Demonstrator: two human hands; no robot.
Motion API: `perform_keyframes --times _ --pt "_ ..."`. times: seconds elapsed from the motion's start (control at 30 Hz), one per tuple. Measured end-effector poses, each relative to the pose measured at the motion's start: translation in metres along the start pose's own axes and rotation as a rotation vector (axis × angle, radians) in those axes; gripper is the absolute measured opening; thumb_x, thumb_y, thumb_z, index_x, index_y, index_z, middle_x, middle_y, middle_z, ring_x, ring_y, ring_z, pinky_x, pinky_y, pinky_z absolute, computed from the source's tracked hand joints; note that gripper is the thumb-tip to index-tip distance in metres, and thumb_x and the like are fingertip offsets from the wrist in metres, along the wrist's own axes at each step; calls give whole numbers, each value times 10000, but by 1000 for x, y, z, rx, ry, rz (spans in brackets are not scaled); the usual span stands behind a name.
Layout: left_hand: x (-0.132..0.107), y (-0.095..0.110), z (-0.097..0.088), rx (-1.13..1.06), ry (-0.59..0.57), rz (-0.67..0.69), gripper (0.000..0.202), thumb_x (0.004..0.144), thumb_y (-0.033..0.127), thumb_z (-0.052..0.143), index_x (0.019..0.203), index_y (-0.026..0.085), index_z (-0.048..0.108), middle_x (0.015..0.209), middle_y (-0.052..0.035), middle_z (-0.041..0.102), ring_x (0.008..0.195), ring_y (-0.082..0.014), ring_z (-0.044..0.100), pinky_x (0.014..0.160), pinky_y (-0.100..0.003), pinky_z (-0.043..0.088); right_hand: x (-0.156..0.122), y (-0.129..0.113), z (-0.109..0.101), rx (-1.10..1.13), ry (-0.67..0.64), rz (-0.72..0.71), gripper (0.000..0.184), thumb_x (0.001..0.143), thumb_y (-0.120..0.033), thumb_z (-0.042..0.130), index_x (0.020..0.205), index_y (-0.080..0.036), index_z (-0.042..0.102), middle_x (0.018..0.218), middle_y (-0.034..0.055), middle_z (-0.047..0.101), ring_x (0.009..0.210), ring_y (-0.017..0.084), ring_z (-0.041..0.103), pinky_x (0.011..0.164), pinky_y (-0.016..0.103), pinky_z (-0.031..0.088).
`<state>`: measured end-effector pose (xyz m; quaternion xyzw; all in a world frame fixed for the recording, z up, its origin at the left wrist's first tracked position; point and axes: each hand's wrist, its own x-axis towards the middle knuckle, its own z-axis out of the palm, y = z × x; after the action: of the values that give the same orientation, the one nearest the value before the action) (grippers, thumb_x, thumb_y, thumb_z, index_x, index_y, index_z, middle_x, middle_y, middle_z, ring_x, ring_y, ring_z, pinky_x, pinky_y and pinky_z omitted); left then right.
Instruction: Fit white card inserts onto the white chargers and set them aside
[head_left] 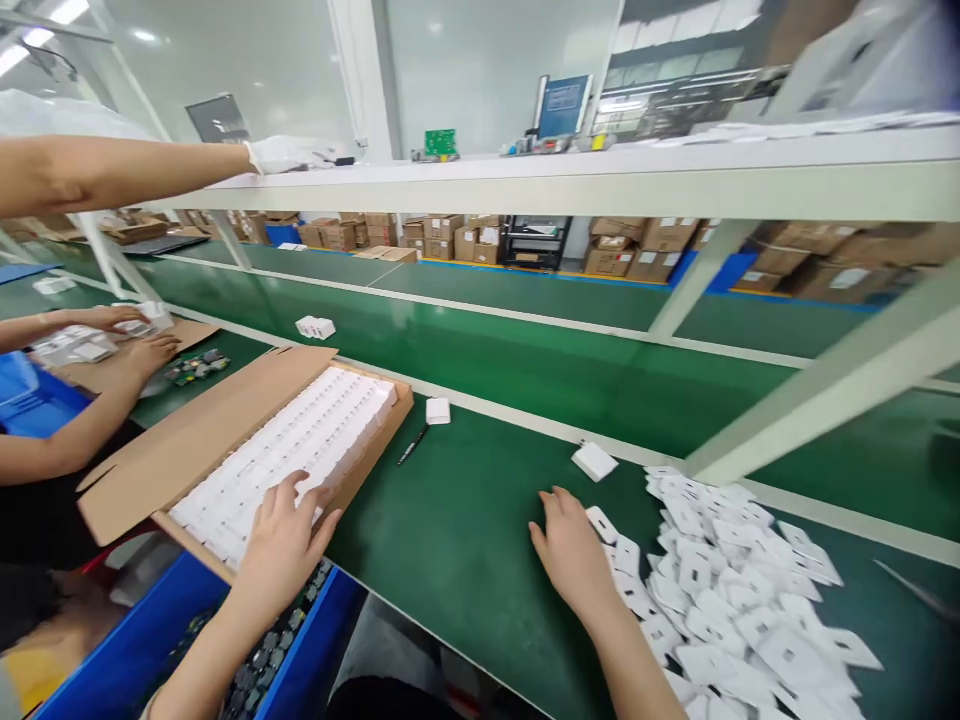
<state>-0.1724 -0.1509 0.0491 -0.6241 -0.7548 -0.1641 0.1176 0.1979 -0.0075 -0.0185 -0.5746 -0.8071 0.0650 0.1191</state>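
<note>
My left hand (289,535) is over the near right part of a shallow cardboard box (375,440), fingers spread, at the rows of white plastic pieces (300,430) packed inside. Whether the fingertips touch the pieces I cannot tell. My right hand (574,555) is low over the green table (457,530), fingers apart and nothing visible in them. Just right of it lies a loose heap of flat white plates (720,580) with small slots. A white square housing (595,461) lies beyond the right hand. A second white square piece (438,410) touches a black pen (412,444) beside the box.
Blue bins (300,650) with dark parts stand below the table edge at left. Another person's hands (154,350) handle white pieces at far left; a gloved hand (289,155) rests on the overhead shelf (480,190). A slanted white post (825,380) rises behind the heap.
</note>
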Motion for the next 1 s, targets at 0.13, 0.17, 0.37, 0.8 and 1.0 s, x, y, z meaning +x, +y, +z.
perform_keyframes --times 0.13,0.17,0.37,0.8,1.0 --pt "36 75 10 -164 168 128 316 997 320 516 1257 168 610 1265 -189 535 1143 -368 546 987 -570 483 1 -16 -11 72 -33 -38 479 922 -33 440 1355 -105 632 1446 182 584 1364 309 540 1120 437 468" --pt "48 100 15 -242 159 180 283 993 290 525 1244 187 606 1276 -173 536 1163 -355 545 1001 -551 480 1 -17 -14 70 -28 -35 490 917 -20 441 1355 -122 634 1443 169 586 1360 307 537 1116 440 467" --pt "144 256 73 -539 -307 643 416 947 193 594 1359 199 537 1416 -173 503 1300 -353 518 1059 -508 446 3 -15 -23 32 13 59 392 888 -63 569 1264 -131 660 1230 174 643 1137 346 606 946 467 530" --pt "186 287 129 -881 -595 785 451 975 301 577 1396 185 464 1275 -131 640 1017 -228 667 883 -344 526 12 -12 -18 36 31 96 214 899 -61 598 1055 -195 658 1078 96 659 1009 287 640 851 389 542" --pt "141 219 74 -1342 -647 587 388 1036 404 506 1373 216 534 1345 -129 612 1199 -265 607 1034 -396 480 16 -7 -24 114 30 125 222 1009 -103 471 1085 -203 654 1027 70 701 958 250 675 799 341 539"
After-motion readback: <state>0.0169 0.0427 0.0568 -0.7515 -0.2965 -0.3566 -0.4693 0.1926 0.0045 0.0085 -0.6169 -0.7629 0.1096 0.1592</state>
